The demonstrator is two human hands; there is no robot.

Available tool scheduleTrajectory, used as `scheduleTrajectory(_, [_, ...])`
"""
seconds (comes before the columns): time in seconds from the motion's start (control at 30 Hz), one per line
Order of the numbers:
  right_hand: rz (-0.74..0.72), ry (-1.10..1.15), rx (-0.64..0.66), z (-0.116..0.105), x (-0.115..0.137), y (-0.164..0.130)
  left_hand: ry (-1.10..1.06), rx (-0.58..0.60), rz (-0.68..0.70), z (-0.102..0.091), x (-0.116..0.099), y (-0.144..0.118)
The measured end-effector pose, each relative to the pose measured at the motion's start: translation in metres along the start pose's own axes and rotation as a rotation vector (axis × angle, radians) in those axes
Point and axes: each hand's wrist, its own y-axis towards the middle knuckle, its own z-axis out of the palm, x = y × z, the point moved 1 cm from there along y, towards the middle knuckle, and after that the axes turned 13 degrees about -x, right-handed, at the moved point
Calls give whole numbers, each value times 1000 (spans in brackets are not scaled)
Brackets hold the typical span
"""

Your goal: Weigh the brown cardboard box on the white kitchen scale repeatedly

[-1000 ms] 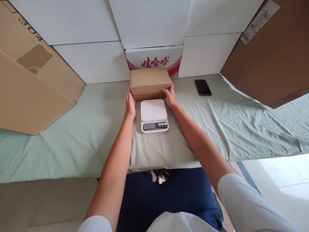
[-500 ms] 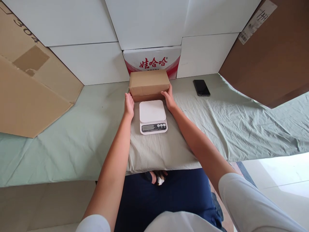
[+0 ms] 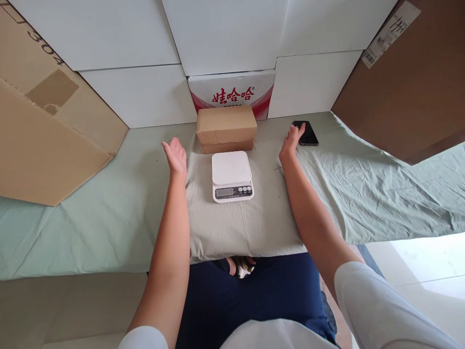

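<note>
A small brown cardboard box (image 3: 225, 128) rests on the green cloth, just behind a white digital kitchen scale (image 3: 231, 175). The scale's platform is bare and its display faces me. My left hand (image 3: 176, 156) hovers open, palm turned inward, to the left of the box and apart from it. On the other side my right hand (image 3: 291, 140) is open too, well clear of the box, with its fingertips near a black phone (image 3: 305, 132).
White foam blocks (image 3: 225, 34) line the back, with a red and white printed carton (image 3: 232, 92) behind the box. Large cardboard sheets lean at the left (image 3: 51, 126) and right (image 3: 414, 87). The cloth-covered table's (image 3: 109, 213) front edge is near my lap.
Both hands were gripping the sides of the brown box; they have let go and spread outward, left hand to the left, right hand toward the phone. The box stays behind the scale.
</note>
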Motion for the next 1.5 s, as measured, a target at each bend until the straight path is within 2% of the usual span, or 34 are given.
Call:
scheduleTrajectory(0.1, [169,1,-83,9,2,-11,-3,-7,-19,5,-1,-5])
scheduleTrajectory(0.2, [209,-24,-22,20,7,-22,-15,-8,-29,7,-1,-8])
scheduleTrajectory(0.37, [184,-33,20,28,14,-34,-3,42,-41,9,3,-5])
scheduleTrajectory(0.53, [144,-93,32,38,18,-50,9,60,-38,21,8,-10])
scheduleTrajectory(0.67, [63,-121,139,49,24,-71,23,83,-42,35,13,-18])
scheduleTrajectory(0.8, [115,-99,279,59,33,-96,25,132,-54,45,19,-22])
scheduleTrajectory(1.0, [60,-57,426,66,53,-127,5,183,-36,45,23,-20])
scheduleTrajectory(1.17, [55,-66,458,67,55,-130,-1,189,-37,46,25,-21])
scheduleTrajectory(1.33, [25,-45,485,71,59,-120,-25,199,14,45,10,-26])
scheduleTrajectory(1.4, [-50,-41,508,66,73,-119,-44,244,54,40,-4,-32])
scheduleTrajectory(1.5, [-138,-78,502,48,98,-126,-72,332,115,27,-29,-51])
